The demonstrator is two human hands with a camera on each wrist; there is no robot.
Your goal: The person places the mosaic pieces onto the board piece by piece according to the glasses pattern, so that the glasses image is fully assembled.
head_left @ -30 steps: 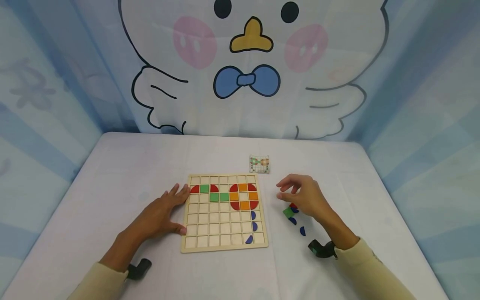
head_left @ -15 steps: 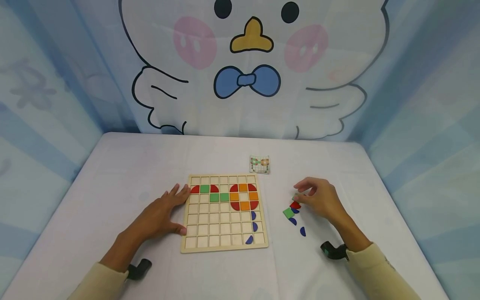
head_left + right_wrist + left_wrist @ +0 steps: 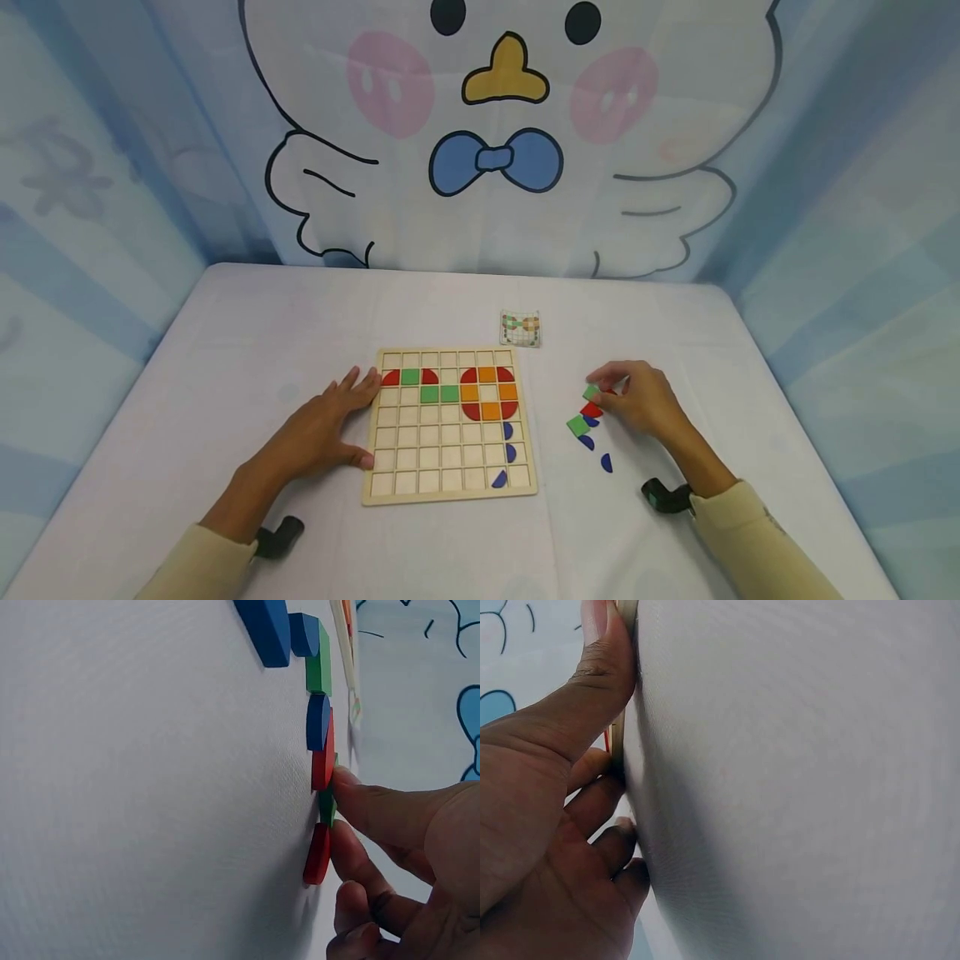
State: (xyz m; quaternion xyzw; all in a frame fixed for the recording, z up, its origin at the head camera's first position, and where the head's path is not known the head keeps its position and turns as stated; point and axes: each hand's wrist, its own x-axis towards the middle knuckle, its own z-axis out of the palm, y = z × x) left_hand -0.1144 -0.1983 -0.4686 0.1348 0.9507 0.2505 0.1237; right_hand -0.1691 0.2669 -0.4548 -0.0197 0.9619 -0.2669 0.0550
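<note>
The right hand (image 3: 636, 397) has shifted right, thumb and finger now narrowed at the far loose green square (image 3: 591, 392) on the counter (image 3: 300, 333), grip undeterminable, suggesting piece selection, while the spread left hand (image 3: 327, 427) touches the left edge of the grid board (image 3: 427, 458).

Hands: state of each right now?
Left hand: open, touching the board's left edge.
Right hand: closed, pinching a green square.

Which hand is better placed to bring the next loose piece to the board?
Probably the right hand: it touches a green square among the loose pieces, to the right of the board. The left hand touches the board's left edge, away from those pieces.
</note>
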